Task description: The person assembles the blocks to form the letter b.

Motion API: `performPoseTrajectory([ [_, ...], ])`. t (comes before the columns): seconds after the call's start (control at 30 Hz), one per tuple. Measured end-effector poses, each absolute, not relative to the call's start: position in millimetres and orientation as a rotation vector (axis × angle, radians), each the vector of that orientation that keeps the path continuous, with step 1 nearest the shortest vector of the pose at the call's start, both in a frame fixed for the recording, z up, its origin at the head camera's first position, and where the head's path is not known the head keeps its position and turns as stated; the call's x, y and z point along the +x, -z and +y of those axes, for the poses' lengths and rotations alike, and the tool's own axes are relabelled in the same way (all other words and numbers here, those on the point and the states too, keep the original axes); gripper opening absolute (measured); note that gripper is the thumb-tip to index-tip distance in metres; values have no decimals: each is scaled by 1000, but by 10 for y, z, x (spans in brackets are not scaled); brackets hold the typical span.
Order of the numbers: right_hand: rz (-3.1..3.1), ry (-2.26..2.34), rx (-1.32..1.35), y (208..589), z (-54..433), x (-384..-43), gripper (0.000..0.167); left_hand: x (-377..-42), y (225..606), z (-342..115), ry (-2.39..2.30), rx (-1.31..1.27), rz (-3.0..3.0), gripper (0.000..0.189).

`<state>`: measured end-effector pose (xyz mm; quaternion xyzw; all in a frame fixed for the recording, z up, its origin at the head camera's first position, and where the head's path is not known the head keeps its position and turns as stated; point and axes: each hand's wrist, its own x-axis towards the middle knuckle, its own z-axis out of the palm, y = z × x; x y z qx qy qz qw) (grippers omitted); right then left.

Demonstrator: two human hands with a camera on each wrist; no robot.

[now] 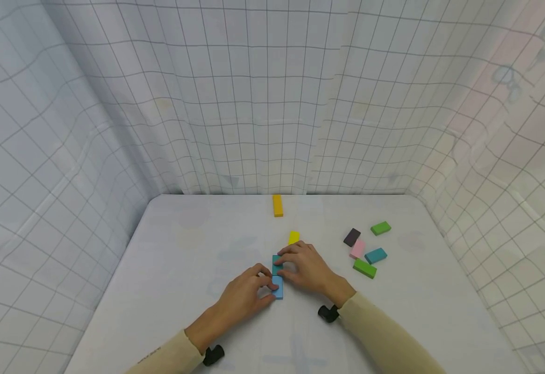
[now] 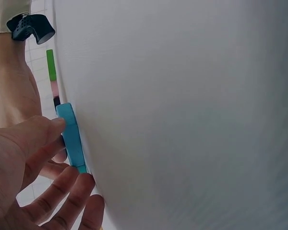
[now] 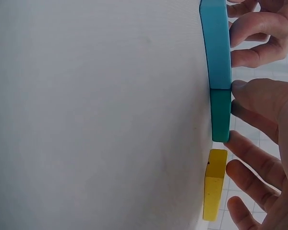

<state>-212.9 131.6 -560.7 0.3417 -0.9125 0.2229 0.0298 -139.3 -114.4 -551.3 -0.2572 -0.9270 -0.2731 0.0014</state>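
A light blue block (image 1: pixel 277 288) and a teal block (image 1: pixel 277 265) lie end to end in a line on the white table. My left hand (image 1: pixel 244 291) holds the light blue block, thumb at its near end and fingertips over its top. Around the teal block my right hand (image 1: pixel 307 267) curls its fingers, the thumb near the seam between the two. In the right wrist view the seam looks tight, and a yellow block (image 3: pixel 215 184) sits just past the teal block's far end, by the right fingers.
Farther back lies an orange block (image 1: pixel 277 205). To the right are a black block (image 1: pixel 352 237), a pink block (image 1: pixel 357 249), another teal block (image 1: pixel 376 255), and two green blocks, one nearer (image 1: pixel 365 268) and one farther (image 1: pixel 381 228). Gridded white curtains (image 1: pixel 282 104) enclose the table.
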Motion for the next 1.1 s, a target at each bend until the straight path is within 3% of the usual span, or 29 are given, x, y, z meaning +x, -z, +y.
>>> performPoseTrajectory([
  [1.1, -2756, -688, 1059, 5567, 1373, -2124, 34, -1408, 5521, -1128, 836, -805, -2913, 15],
])
